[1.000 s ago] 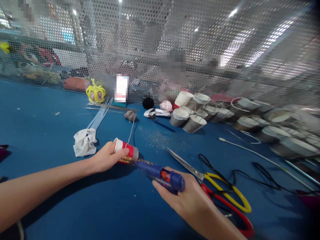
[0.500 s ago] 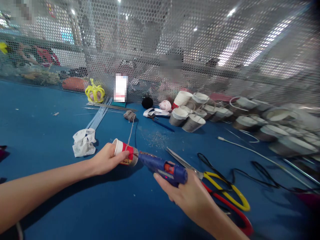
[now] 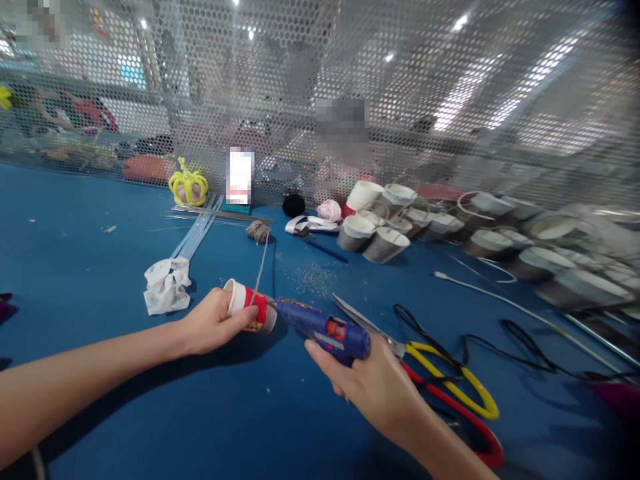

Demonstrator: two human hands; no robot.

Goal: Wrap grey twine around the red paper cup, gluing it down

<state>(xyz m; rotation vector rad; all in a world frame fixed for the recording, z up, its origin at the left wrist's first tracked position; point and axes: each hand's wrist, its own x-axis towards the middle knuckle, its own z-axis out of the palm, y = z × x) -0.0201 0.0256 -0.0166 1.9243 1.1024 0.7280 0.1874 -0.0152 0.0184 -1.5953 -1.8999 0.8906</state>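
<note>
A red and white paper cup (image 3: 239,293) lies tilted on its side in my left hand (image 3: 214,321), which is closed around it with the thumb along its wall. Grey yarn is wrapped at the cup's base end, and a strand (image 3: 261,263) runs from the cup back to a small grey yarn ball (image 3: 258,231). My right hand (image 3: 373,383) grips a blue hot glue gun (image 3: 320,327), with a small red light glowing on its side. The gun's nozzle points left and meets the cup near the yarn; whether it touches is too small to tell.
Scissors (image 3: 447,373) with yellow and red handles lie beside my right hand, over a black cord (image 3: 525,347). Several yarn-wrapped cups (image 3: 387,245) stand at the back right. Crumpled white plastic (image 3: 167,287) lies left, glue sticks (image 3: 200,230) behind it. Perforated mesh (image 3: 280,80) closes the back.
The glue gun has shifted slightly left and up along the cup, and the cup looks turned a little. Both hands keep their grips.
</note>
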